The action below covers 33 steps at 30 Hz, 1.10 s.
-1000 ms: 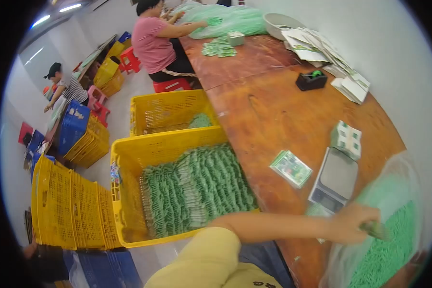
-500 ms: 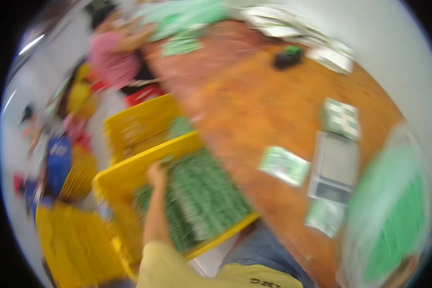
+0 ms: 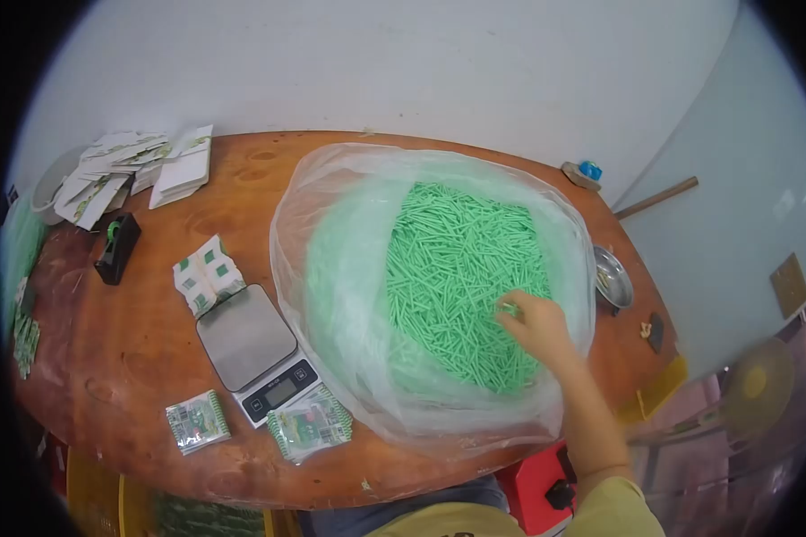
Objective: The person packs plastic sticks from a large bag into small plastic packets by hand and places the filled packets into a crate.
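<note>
A large clear plastic bag [image 3: 331,268] lies open on the table, filled with short thin green sticks [image 3: 466,259]. Over the right side of the heap is my right hand [image 3: 537,327], its fingers curled in a pinch with a bit of green showing between them. How many sticks it holds I cannot make out. My left hand is out of view. Left of the bag sits a digital scale [image 3: 251,345] with a steel plate. Beside it lie small printed packets, one at the left [image 3: 197,422] and another at the front [image 3: 312,425].
A white and green wrapped bundle [image 3: 208,276] touches the scale. Further left are a tape dispenser [image 3: 118,249] and stacked flat cartons [image 3: 143,166]. Right of the bag stands a metal dish [image 3: 612,277]. Below the table edge is a yellow crate [image 3: 134,510] with green packets.
The view has swung from the yellow crates on the left to the bag. My left hand, earlier inside a crate, has left view. My right hand now shows over the sticks.
</note>
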### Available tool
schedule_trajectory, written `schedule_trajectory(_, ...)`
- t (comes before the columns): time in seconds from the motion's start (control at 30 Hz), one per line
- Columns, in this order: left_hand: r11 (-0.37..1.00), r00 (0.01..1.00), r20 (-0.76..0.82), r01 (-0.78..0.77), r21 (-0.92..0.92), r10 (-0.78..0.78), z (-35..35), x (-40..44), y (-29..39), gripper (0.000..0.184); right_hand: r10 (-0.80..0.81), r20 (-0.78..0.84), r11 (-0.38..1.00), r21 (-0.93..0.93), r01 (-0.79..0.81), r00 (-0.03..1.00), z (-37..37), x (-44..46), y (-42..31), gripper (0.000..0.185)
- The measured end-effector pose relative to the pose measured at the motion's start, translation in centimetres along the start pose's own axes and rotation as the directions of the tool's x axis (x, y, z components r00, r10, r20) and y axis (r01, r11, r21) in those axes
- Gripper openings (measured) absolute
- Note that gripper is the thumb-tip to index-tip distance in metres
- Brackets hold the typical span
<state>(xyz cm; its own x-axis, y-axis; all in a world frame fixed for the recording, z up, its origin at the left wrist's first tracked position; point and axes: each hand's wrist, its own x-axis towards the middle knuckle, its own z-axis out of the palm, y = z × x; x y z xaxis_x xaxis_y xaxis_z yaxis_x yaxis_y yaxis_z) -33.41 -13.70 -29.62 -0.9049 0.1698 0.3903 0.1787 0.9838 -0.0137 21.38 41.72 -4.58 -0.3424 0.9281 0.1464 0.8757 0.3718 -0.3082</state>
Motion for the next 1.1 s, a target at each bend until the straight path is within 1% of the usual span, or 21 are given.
schedule_trajectory(0.03, 0.999, 0.998, -0.055, -0.039, -0.030, 0.038, -0.6, 0.6, 0.7, 0.035, -0.063, -0.023, 0.998, 0.021, 0.064, 0.998, 0.5, 1.1, -0.6, 0.028)
schedule_trajectory(0.07, 0.978, 0.999, -0.035, -0.046, -0.205, 0.040, -1.4, 1.2, 1.6, 0.031, -0.166, 0.016, 0.986, 0.034, 0.166, 0.986, 1.1, 2.4, -1.1, 0.030)
schedule_trajectory(0.1, 0.926, 0.999, -0.017, -0.052, -0.375, 0.049, -2.4, 1.8, 3.1, 0.028, -0.266, 0.051, 0.963, 0.049, 0.264, 0.962, 1.6, 4.0, -1.5, 0.032)
schedule_trajectory(0.13, 0.844, 0.998, -0.002, -0.055, -0.534, 0.064, -3.3, 2.4, 4.8, 0.025, -0.364, 0.084, 0.931, 0.065, 0.359, 0.928, 2.0, 5.0, -1.4, 0.034)
schedule_trajectory(0.23, 0.572, 0.975, -0.112, -0.205, -0.794, 0.194, -8.3, 0.4, 12.1, 0.014, -0.443, 0.228, 0.886, -0.033, 0.462, 0.867, 3.2, 6.3, -0.2, 0.038)
schedule_trajectory(0.33, 0.557, 0.934, -0.112, -0.296, -0.776, 0.339, -15.7, -2.9, 18.5, 0.009, -0.430, 0.231, 0.875, -0.131, 0.466, 0.873, 2.8, 6.0, 1.7, 0.039)
schedule_trajectory(0.43, 0.477, 0.868, -0.207, -0.432, -0.766, 0.452, -18.4, -4.4, 22.0, 0.008, -0.501, 0.148, 0.829, -0.202, 0.522, 0.853, 2.6, 5.0, 1.8, 0.034)
schedule_trajectory(0.47, 0.455, 0.876, -0.185, -0.399, -0.796, 0.446, -19.0, -4.8, 23.2, 0.009, -0.544, 0.137, 0.783, -0.272, 0.559, 0.828, 2.9, 5.0, 1.6, 0.031)
schedule_trajectory(0.53, 0.369, 0.768, -0.304, -0.563, -0.739, 0.564, -21.1, -5.5, 26.3, 0.011, -0.622, 0.119, 0.680, -0.408, 0.609, 0.774, 3.9, 5.0, 0.3, 0.026)
schedule_trajectory(0.57, 0.316, 0.700, -0.360, -0.639, -0.701, 0.617, -22.1, -5.9, 27.8, 0.013, -0.600, 0.173, 0.641, -0.481, 0.598, 0.781, 4.4, 4.9, -0.5, 0.022)
schedule_trajectory(0.63, 0.218, 0.583, -0.426, -0.732, -0.646, 0.692, -23.5, -6.9, 30.0, 0.016, -0.538, 0.275, 0.537, -0.617, 0.575, 0.797, 4.9, 4.7, -1.7, 0.015)
schedule_trajectory(0.67, 0.165, 0.522, -0.458, -0.769, -0.617, 0.720, -24.1, -7.4, 31.1, 0.018, -0.630, 0.221, 0.465, -0.661, 0.589, 0.744, 4.7, 4.6, -1.8, 0.013)
schedule_trajectory(0.7, 0.099, 0.492, -0.486, -0.769, -0.632, 0.722, -24.6, -7.9, 32.0, 0.019, -0.717, 0.173, 0.386, -0.708, 0.591, 0.676, 4.3, 4.8, -1.8, 0.011)
schedule_trajectory(0.77, -0.025, 0.444, -0.534, -0.752, -0.659, 0.719, -25.4, -9.1, 33.4, 0.019, -0.820, 0.107, 0.312, -0.741, 0.595, 0.563, 4.1, 5.3, -1.4, 0.010)
schedule_trajectory(0.83, -0.057, 0.451, -0.541, -0.729, -0.682, 0.710, -25.9, -10.2, 34.4, 0.019, -0.859, 0.044, 0.334, -0.708, 0.623, 0.510, 5.5, 6.1, -0.2, 0.008)
schedule_trajectory(0.93, -0.100, 0.428, -0.551, -0.718, -0.688, 0.716, -26.4, -10.9, 35.1, 0.019, -0.813, 0.076, 0.464, -0.516, 0.720, 0.578, 5.4, 6.9, 1.5, 0.007)
schedule_trajectory(0.97, -0.112, 0.418, -0.552, -0.717, -0.688, 0.722, -26.4, -10.9, 35.2, 0.019, -0.781, 0.078, 0.511, -0.491, 0.706, 0.620, 4.8, 7.2, 1.9, 0.006)
schedule_trajectory(1.0, -0.123, 0.429, -0.550, -0.698, -0.705, 0.717, -26.2, -10.8, 35.0, 0.018, -0.748, 0.086, 0.555, -0.463, 0.691, 0.658, 3.8, 7.5, 1.9, 0.006)
schedule_trajectory(1.07, -0.137, 0.457, -0.537, -0.658, -0.741, 0.709, -25.5, -10.4, 34.4, 0.018, -0.693, 0.083, 0.625, -0.425, 0.655, 0.716, 2.2, 6.8, 1.4, 0.010)
schedule_trajectory(1.1, -0.106, 0.491, -0.503, -0.632, -0.768, 0.711, -25.2, -10.3, 34.2, 0.018, -0.673, 0.068, 0.651, -0.418, 0.633, 0.737, 1.2, 6.2, 0.9, 0.012)
